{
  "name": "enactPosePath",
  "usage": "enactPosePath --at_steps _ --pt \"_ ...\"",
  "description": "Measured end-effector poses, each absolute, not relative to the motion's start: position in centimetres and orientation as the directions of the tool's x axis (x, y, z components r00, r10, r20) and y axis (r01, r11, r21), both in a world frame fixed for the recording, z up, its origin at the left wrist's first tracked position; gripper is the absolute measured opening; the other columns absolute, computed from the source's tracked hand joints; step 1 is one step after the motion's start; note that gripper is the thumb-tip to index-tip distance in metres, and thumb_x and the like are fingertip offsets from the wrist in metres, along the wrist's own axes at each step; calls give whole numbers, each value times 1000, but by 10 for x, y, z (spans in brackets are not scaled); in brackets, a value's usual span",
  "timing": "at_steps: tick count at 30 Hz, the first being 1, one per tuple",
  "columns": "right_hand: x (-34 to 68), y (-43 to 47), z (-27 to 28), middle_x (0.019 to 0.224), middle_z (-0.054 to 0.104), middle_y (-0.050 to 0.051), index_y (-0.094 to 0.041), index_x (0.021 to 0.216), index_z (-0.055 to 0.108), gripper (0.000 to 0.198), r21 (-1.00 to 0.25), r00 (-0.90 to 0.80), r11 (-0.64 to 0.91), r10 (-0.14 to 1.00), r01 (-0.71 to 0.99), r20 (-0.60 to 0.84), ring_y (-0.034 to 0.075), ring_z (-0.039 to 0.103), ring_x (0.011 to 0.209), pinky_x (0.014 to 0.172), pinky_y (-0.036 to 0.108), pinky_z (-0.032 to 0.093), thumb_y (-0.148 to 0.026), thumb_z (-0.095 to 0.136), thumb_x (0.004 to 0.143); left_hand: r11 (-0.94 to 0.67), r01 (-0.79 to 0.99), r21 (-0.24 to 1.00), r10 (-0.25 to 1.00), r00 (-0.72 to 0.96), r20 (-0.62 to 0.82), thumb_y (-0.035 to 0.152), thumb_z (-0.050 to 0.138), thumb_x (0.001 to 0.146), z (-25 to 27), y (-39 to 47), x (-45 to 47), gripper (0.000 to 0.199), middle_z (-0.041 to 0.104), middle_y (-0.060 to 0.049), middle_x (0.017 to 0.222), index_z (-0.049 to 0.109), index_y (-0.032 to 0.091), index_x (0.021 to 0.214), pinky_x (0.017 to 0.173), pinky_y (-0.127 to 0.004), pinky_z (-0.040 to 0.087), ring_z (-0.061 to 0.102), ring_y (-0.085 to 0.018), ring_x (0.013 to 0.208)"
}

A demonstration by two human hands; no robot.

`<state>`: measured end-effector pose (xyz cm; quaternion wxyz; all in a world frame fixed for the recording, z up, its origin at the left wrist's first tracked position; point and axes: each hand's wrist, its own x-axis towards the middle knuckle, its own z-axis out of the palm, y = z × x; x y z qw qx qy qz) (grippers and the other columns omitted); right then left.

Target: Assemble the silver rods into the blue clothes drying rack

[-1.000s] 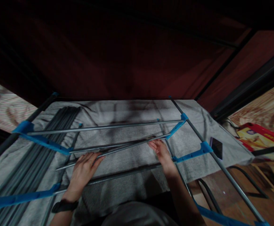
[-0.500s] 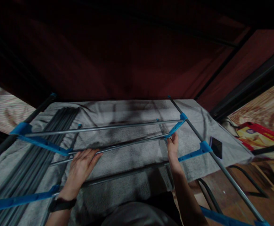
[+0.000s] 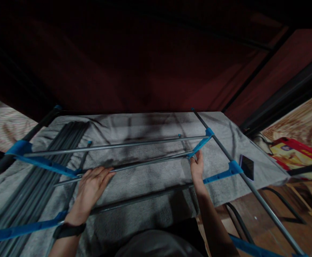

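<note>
My left hand (image 3: 94, 184) is closed over a thin grey metal tube (image 3: 142, 164), fingers laid across it from above. That tube's left end sticks out past my wrist side, and it runs close alongside a rear bar of the frame. At its right end, my right hand (image 3: 197, 166) is closed around the tip of a blue plastic bracket (image 3: 198, 147); its fingertips are partly hidden behind it. A matching blue bracket (image 3: 48, 163) stands on the left side. Another grey crossbar (image 3: 118, 145) spans between the two sides farther back.
Several loose grey tubes (image 3: 45, 175) lie in a bundle on the grey blanket (image 3: 150, 123) at left. Side poles (image 3: 263, 200) carry more blue brackets. A phone (image 3: 247, 167) lies at right, near a red and yellow box (image 3: 295, 157). A dark red panel (image 3: 145, 78) stands behind.
My left hand has shifted slightly left with the tube, whose left end now reaches a little farther left and lies nearer the frame bar. My right hand has hardly moved.
</note>
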<state>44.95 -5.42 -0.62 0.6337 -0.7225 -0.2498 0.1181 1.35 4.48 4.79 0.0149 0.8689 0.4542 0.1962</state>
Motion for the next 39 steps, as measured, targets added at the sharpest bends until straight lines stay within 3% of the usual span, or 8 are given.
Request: enactPosePath --at_steps 12,15,19,21,24,30,36,39 --pt "452 -59 -9 150 51 14 -20 144 47 74 -960 828 -122 541 252 148 28 48 138 116 44 37 -46 58 76 -593 785 180 793 530 300 52 34 102 65 45 22 51 75 -9 95 74 20 101 83 -41 47 67 -26 92" --pt "454 -64 -17 149 51 13 -20 149 40 79 -950 758 -42 614 311 221 29 48 137 117 49 35 -45 60 77 -562 809 173 816 508 277 44 39 103 74 37 29 42 74 -9 97 73 20 102 85 -40 46 66 -25 94" --pt "438 -73 -19 147 47 18 -18 150 38 80 -857 765 -111 519 503 382 33 48 132 110 54 41 -42 65 79 -537 823 184 829 475 296 40 47 102 77 33 31 32 72 -7 96 72 21 103 85 -39 44 65 -23 94" --pt "420 -76 -10 144 48 20 -16 147 44 70 -748 672 -90 520 658 528 35 45 134 109 55 41 -38 63 83 -541 822 178 822 472 319 40 49 101 77 32 31 30 71 -6 94 72 20 102 85 -38 43 64 -22 92" --pt "387 -70 8 135 56 18 -17 138 54 48 -547 348 91 683 832 643 33 49 131 109 54 40 -33 51 92 -555 817 160 807 481 343 40 48 102 77 31 31 31 70 -6 92 71 19 100 82 -37 42 63 -22 89" --pt "339 -32 27 129 65 13 -20 143 48 45 -144 -251 392 788 908 562 25 59 121 115 53 31 -27 41 99 -570 803 173 791 481 378 43 47 102 78 36 31 33 69 -6 91 69 19 102 82 -37 42 62 -21 87" --pt "335 -12 26 114 70 9 -22 135 55 42 -47 -364 424 823 904 437 24 63 101 95 42 47 -15 40 96 -603 759 245 757 448 475 45 50 100 80 28 28 32 69 -6 101 66 21 115 93 -40 42 61 -22 96" --pt "340 -9 24 111 70 8 -23 132 58 42 -39 -376 435 817 900 437 24 64 99 92 41 48 -12 42 95 -533 769 353 727 204 655 40 53 100 74 20 21 26 66 -8 112 63 24 118 105 -44 38 58 -23 110"
